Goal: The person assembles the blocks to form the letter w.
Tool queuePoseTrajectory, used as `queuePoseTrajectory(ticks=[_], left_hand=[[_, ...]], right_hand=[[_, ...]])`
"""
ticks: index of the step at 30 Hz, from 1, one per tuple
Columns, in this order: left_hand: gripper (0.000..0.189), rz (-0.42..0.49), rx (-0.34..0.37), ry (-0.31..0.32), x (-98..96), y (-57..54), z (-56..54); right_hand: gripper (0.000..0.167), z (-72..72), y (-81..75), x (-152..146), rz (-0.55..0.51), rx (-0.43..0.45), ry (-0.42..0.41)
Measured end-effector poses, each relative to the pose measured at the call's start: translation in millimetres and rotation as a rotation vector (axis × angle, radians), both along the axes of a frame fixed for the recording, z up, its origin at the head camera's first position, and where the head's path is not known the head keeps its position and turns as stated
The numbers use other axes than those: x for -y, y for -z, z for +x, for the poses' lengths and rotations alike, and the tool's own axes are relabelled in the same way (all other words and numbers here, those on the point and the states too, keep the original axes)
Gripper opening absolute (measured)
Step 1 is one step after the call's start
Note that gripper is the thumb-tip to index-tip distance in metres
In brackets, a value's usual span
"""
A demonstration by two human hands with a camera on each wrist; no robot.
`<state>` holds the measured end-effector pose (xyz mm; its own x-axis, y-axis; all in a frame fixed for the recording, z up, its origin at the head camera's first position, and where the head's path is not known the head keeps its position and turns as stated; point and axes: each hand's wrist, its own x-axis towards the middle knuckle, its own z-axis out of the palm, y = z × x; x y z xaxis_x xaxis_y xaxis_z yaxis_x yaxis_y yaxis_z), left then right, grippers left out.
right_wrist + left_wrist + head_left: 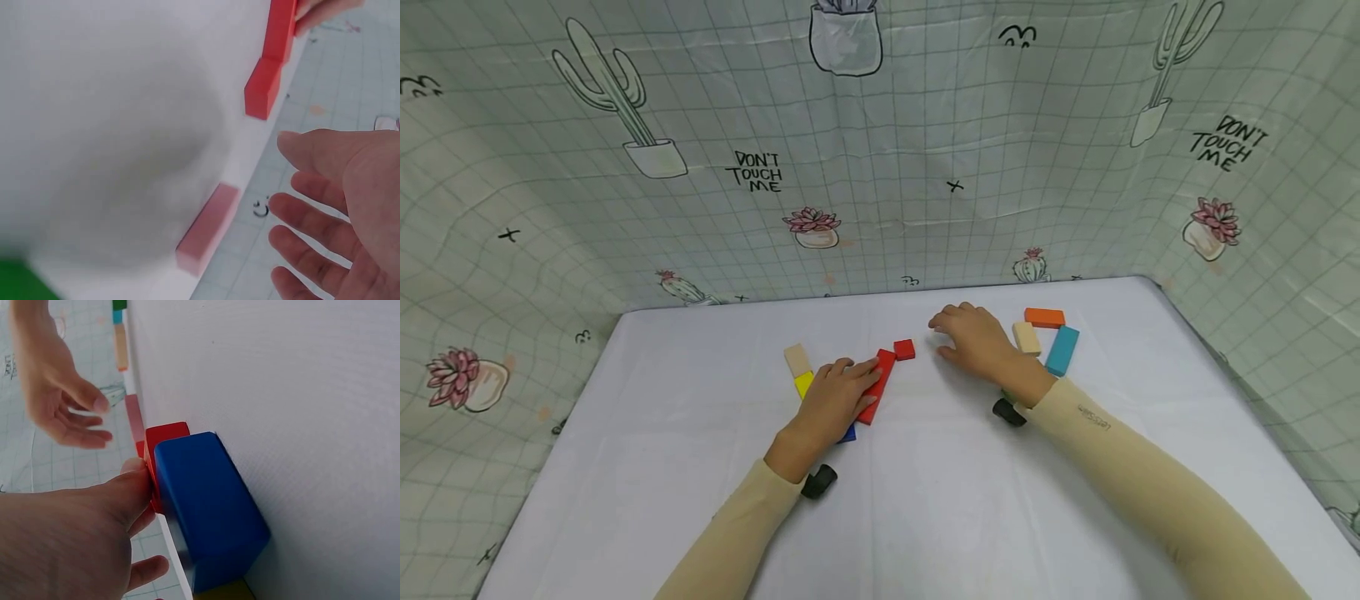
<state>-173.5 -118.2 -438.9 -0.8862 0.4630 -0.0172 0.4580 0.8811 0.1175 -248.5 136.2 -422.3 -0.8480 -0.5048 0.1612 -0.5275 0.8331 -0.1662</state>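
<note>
My left hand (829, 404) pinches a long red block (880, 385) lying on the table, with the thumb against its near side. A small red block (905, 349) sits at its far end. A blue block (209, 506) lies beside the red one, mostly covered by the hand in the head view. Just past the left hand are a yellow block (803, 383) and a cream block (797, 359). My right hand (977, 340) hovers over the table, fingers loosely bent and holding nothing. A pink block (208, 228) lies near it, hidden in the head view.
Right of the right hand lie an orange block (1044, 317), a second cream block (1026, 338) and a teal block (1062, 351). A green block (25, 281) shows near the right wrist. The white-covered table (940, 517) ends at a patterned cloth backdrop (895, 150).
</note>
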Motion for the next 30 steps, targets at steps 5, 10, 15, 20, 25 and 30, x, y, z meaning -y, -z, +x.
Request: queuePoseTrajectory(ticks=[5,10,15,20,25,30], left_hand=[[0.049,0.013,-0.009,0.005,1.6,0.2,1.6],[0.049,0.010,-0.012,-0.001,2.0,0.8,1.2],[0.049,0.019,-0.012,-0.006,1.5,0.8,1.8],[0.050,0.020,-0.007,-0.007,0.8,0.3,1.2],[0.051,0.019,-0.002,-0.005,0.9,1.1,0.7],[0.049,0.024,-0.011,0.002,1.2,2.2,0.9]], right_hand=[[0.040,4.7,-4.0,-15,0.004,0.017,0.039],[0.042,6.3,-6.0,-34,0.006,0.023,0.076],[0.043,9.0,-4.8,-55,-0.021,0.041,0.094],[0.045,11.6,-2.9,-73,-0.047,0.060,0.099],[0.045,12.3,-0.2,-91,-0.039,0.052,0.124],[0.048,13.4,1.7,-106,-0.028,0.043,0.123]])
